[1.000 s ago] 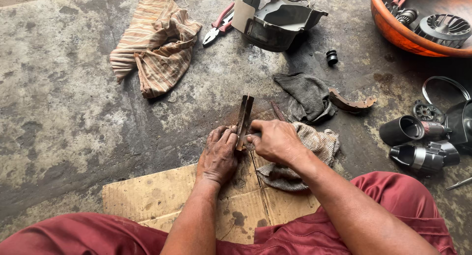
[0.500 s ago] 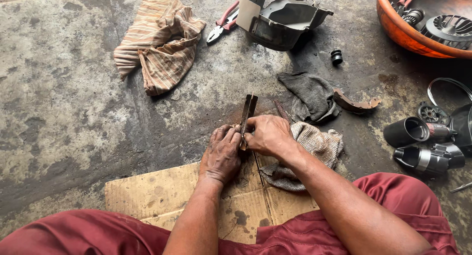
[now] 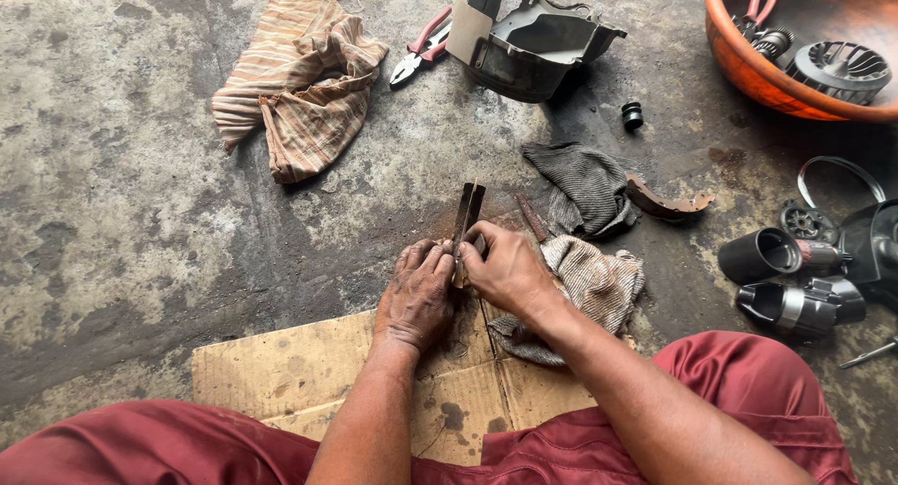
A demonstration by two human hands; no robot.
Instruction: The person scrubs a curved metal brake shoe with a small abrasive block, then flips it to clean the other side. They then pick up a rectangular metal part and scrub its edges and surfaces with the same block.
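Fingers of the left hand (image 3: 416, 293) and right hand (image 3: 505, 270) close together around the near end of a dark flat bar (image 3: 466, 214), its long axis pointing away from the person. Under the hands lies cardboard (image 3: 299, 368); a rag (image 3: 599, 279) touches the right hand. Left of the fingers, bare floor (image 3: 122, 242) lies open.

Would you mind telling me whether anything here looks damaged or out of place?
A curved brake shoe lies loose on the concrete floor beside a dark rag, apart from the other parts. Both hands, left hand and right hand, grip a dark flat metal piece.
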